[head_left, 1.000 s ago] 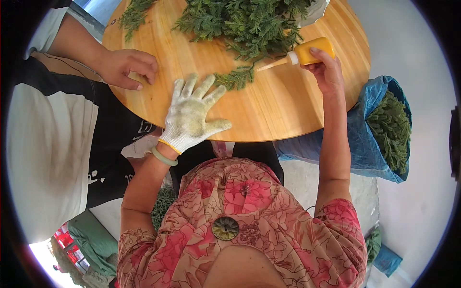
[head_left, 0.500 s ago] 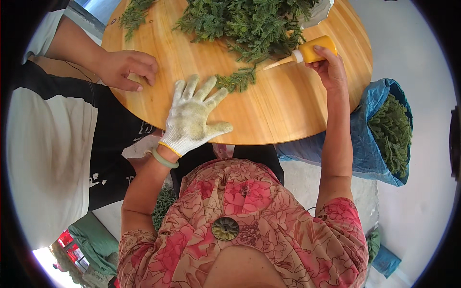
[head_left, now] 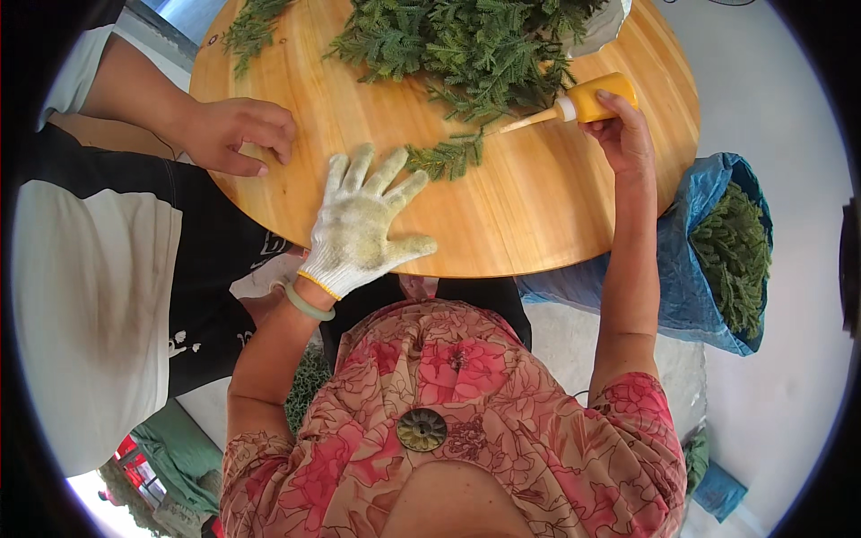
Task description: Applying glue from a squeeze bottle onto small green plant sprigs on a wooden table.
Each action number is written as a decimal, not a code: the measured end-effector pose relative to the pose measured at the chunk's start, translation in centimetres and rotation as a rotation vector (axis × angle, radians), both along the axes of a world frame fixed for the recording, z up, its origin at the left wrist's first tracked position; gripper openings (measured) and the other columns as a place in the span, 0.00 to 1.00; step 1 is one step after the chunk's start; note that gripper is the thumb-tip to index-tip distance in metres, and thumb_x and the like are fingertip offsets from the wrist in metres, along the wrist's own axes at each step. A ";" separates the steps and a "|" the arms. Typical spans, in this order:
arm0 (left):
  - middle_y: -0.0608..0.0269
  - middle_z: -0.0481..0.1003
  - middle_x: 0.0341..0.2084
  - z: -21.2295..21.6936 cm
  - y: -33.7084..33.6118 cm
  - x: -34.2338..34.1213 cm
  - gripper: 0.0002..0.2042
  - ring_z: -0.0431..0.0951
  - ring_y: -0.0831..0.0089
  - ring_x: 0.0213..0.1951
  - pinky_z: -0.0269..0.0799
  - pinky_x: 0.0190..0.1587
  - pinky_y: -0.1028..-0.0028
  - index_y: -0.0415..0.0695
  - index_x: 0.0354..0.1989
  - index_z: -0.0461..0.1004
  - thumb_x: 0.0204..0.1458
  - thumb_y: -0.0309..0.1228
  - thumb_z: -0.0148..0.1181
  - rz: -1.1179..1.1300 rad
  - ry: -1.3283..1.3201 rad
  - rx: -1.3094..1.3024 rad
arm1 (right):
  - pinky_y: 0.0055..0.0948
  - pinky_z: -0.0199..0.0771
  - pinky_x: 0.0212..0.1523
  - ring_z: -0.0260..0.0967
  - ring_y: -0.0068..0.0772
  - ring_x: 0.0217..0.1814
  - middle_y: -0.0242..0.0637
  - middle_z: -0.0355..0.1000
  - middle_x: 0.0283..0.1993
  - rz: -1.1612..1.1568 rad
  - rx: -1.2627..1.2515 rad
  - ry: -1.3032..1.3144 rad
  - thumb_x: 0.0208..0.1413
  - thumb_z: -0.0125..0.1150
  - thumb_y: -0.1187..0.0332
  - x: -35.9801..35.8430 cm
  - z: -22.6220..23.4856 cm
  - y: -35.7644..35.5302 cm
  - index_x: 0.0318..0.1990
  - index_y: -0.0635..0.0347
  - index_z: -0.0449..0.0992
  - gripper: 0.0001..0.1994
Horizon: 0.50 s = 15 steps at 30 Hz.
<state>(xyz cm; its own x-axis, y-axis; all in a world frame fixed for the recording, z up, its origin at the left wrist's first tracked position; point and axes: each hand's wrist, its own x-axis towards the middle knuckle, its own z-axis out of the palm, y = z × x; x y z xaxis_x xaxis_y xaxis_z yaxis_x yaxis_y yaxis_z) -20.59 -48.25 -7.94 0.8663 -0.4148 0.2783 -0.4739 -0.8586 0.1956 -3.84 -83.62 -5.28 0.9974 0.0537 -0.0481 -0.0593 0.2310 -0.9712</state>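
My left hand (head_left: 359, 220), in a white knitted glove with worn greenish patches, lies on the table with its fingers spread and nothing in it. Just beyond its fingertips is a small green sprig (head_left: 448, 157), like a fir twig. My bare right hand (head_left: 622, 134) is closed round a yellow squeeze bottle (head_left: 588, 99) with a white collar and a long pale nozzle. The bottle is tilted, its nozzle pointing left with the tip by the stem end of the sprig. Whether anything comes out of the tip I cannot tell.
A heap of green sprigs (head_left: 466, 49) covers the far side of the round wooden table (head_left: 538, 206). Another sprig (head_left: 251, 31) lies far left. At the left edge rests another person's hand (head_left: 238, 134). A blue sack (head_left: 682, 260) stuffed with greenery (head_left: 734, 260) stands at the right.
Almost nothing differs. The whole view has shifted slightly, and the bottle in my right hand sits at nearly the same place over the table.
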 end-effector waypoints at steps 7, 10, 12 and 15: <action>0.51 0.64 0.64 0.2 0.1 0.0 0.36 0.57 0.43 0.65 0.44 0.68 0.44 0.48 0.60 0.71 0.44 0.58 0.63 -0.001 0.005 -0.002 | 0.29 0.80 0.31 0.73 0.26 0.24 0.39 0.76 0.30 0.019 -0.049 -0.020 0.50 0.67 0.65 0.4 0.6 0.9 0.39 0.66 0.74 0.15; 0.51 0.64 0.64 0.2 0.1 0.0 0.36 0.57 0.43 0.65 0.44 0.68 0.44 0.48 0.60 0.71 0.44 0.57 0.63 0.000 0.013 -0.003 | 0.30 0.79 0.31 0.72 0.27 0.25 0.39 0.75 0.30 0.011 -0.054 0.000 0.52 0.66 0.65 0.9 0.2 0.2 0.40 0.66 0.73 0.14; 0.52 0.64 0.64 0.2 0.1 0.0 0.36 0.57 0.43 0.65 0.44 0.69 0.44 0.48 0.60 0.71 0.44 0.57 0.63 -0.001 0.018 -0.002 | 0.29 0.79 0.31 0.72 0.27 0.25 0.39 0.75 0.30 0.006 -0.051 0.003 0.52 0.66 0.65 1.2 0.0 -0.3 0.40 0.66 0.73 0.14; 0.52 0.64 0.64 0.2 0.1 0.0 0.36 0.58 0.43 0.65 0.44 0.69 0.44 0.48 0.60 0.71 0.44 0.57 0.63 0.000 0.019 -0.005 | 0.29 0.79 0.31 0.72 0.27 0.25 0.38 0.75 0.30 0.029 -0.038 -0.006 0.52 0.66 0.65 1.4 -0.2 -0.6 0.39 0.65 0.73 0.14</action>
